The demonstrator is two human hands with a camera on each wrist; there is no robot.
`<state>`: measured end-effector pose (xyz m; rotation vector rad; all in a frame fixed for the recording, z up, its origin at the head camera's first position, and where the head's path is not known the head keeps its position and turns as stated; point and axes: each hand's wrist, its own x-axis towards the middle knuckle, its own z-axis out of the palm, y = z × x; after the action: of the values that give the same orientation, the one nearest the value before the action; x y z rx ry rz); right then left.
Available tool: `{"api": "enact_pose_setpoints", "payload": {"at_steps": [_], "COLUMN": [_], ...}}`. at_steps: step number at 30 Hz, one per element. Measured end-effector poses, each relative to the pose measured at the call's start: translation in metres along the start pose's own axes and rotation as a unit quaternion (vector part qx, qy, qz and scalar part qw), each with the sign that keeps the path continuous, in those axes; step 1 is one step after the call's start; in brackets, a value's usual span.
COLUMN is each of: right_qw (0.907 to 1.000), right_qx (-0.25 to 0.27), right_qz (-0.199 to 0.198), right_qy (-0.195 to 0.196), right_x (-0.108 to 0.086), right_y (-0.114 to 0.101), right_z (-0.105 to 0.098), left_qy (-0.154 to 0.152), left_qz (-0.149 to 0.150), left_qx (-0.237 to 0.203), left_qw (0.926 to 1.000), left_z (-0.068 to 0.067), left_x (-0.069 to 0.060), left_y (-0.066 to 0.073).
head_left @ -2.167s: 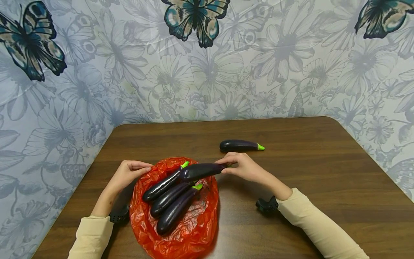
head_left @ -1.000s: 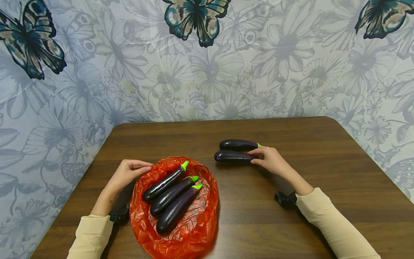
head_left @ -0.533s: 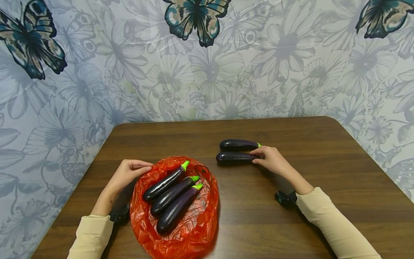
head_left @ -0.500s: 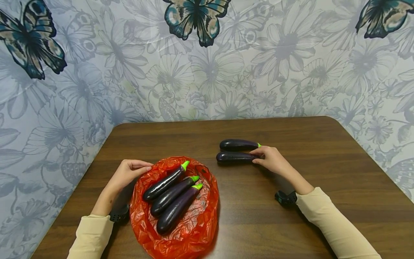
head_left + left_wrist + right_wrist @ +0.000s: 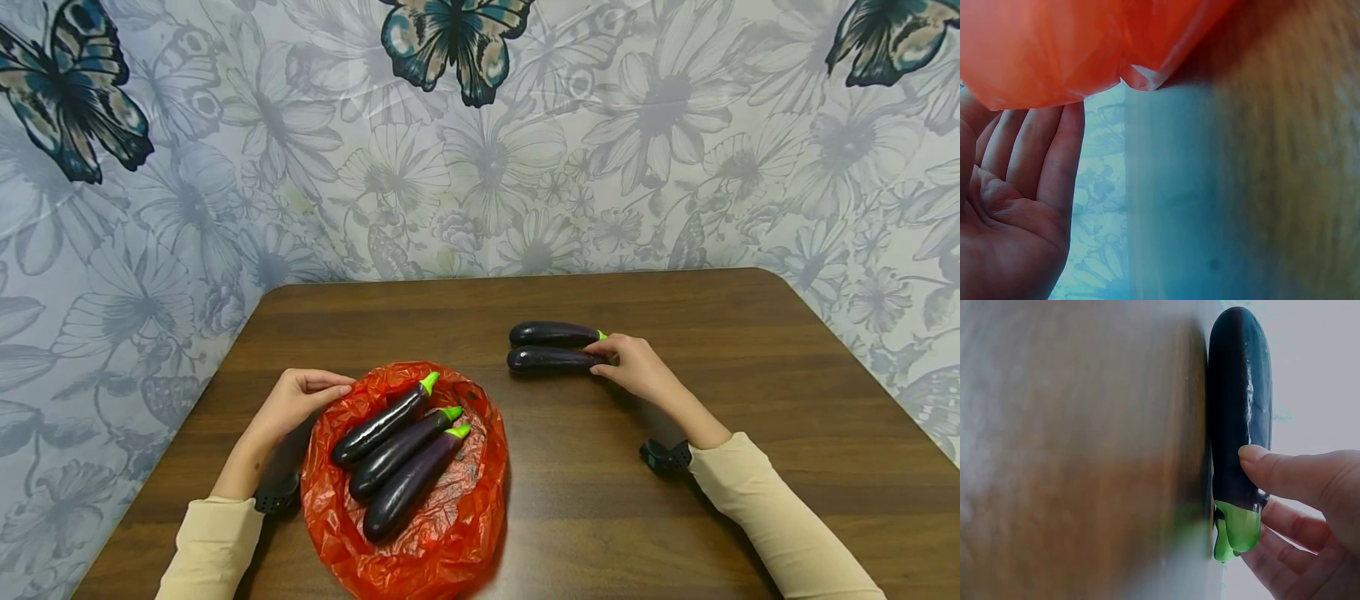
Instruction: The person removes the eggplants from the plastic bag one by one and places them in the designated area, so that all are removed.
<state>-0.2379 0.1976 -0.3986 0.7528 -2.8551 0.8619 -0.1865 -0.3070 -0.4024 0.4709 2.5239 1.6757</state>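
Right hand (image 5: 637,367): your fingers pinch a long, glossy, dark-purple eggplant (image 5: 551,360) near its green-capped end, thumb on the flank that faces you, the others behind. Right wrist view puts the thumb tip on the dark skin just above the green cap (image 5: 1242,526), with your remaining fingers beyond and beside the cap. Body of the eggplant runs leftward out of your grip, lying lengthwise along the brown wood-grain bench (image 5: 600,533), blunt end well clear of your fingers. A second dark-purple eggplant (image 5: 555,333) lies parallel on its far side, so close that no gap shows; its bright green tip sits by your index finger, and whether the two touch you cannot tell from here. Left hand (image 5: 294,408): thumb and fingers pinch the upper left edge of a crumpled, round-mouthed red plastic bag (image 5: 483,500); left wrist view has the film hiding your fingertips. Inside the bag, three glossy purple eggplants with green caps (image 5: 401,457) lie slantwise in a row, caps toward the upper right, the nearest of them apart from your left fingers. Bag stands left of the pair, bare bench between. Cream sleeves, black wrist mounts on both arms.
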Motion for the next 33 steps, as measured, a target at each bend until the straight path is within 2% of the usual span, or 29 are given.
{"api": "enact_pose_setpoints", "payload": {"at_steps": [2,6,9,13,33], "right_qw": [1.0000,1.0000,1.0000,0.9999,0.9999], "right_qx": [-0.001,-0.005,-0.008,-0.009,-0.009], "right_qz": [0.002,0.002,0.002,0.000,0.006], "right_qy": [0.000,0.001,0.004,0.011,0.006], "right_x": [0.000,0.000,0.000,0.000,-0.002], "right_y": [0.000,-0.001,-0.001,-0.001,-0.003], "right_z": [0.000,-0.001,-0.001,0.000,0.000], "left_qy": [0.000,-0.004,-0.004,-0.001,-0.003], "left_qz": [-0.002,-0.004,-0.003,-0.003,0.004], "left_qx": [-0.004,-0.004,-0.002,-0.004,0.000], "left_qw": [1.0000,1.0000,1.0000,1.0000,1.0000], "left_z": [0.000,0.003,0.003,0.000,0.001], "left_x": [-0.001,-0.003,-0.002,0.000,0.000], "left_y": [0.001,0.015,0.015,0.001,0.001]}}
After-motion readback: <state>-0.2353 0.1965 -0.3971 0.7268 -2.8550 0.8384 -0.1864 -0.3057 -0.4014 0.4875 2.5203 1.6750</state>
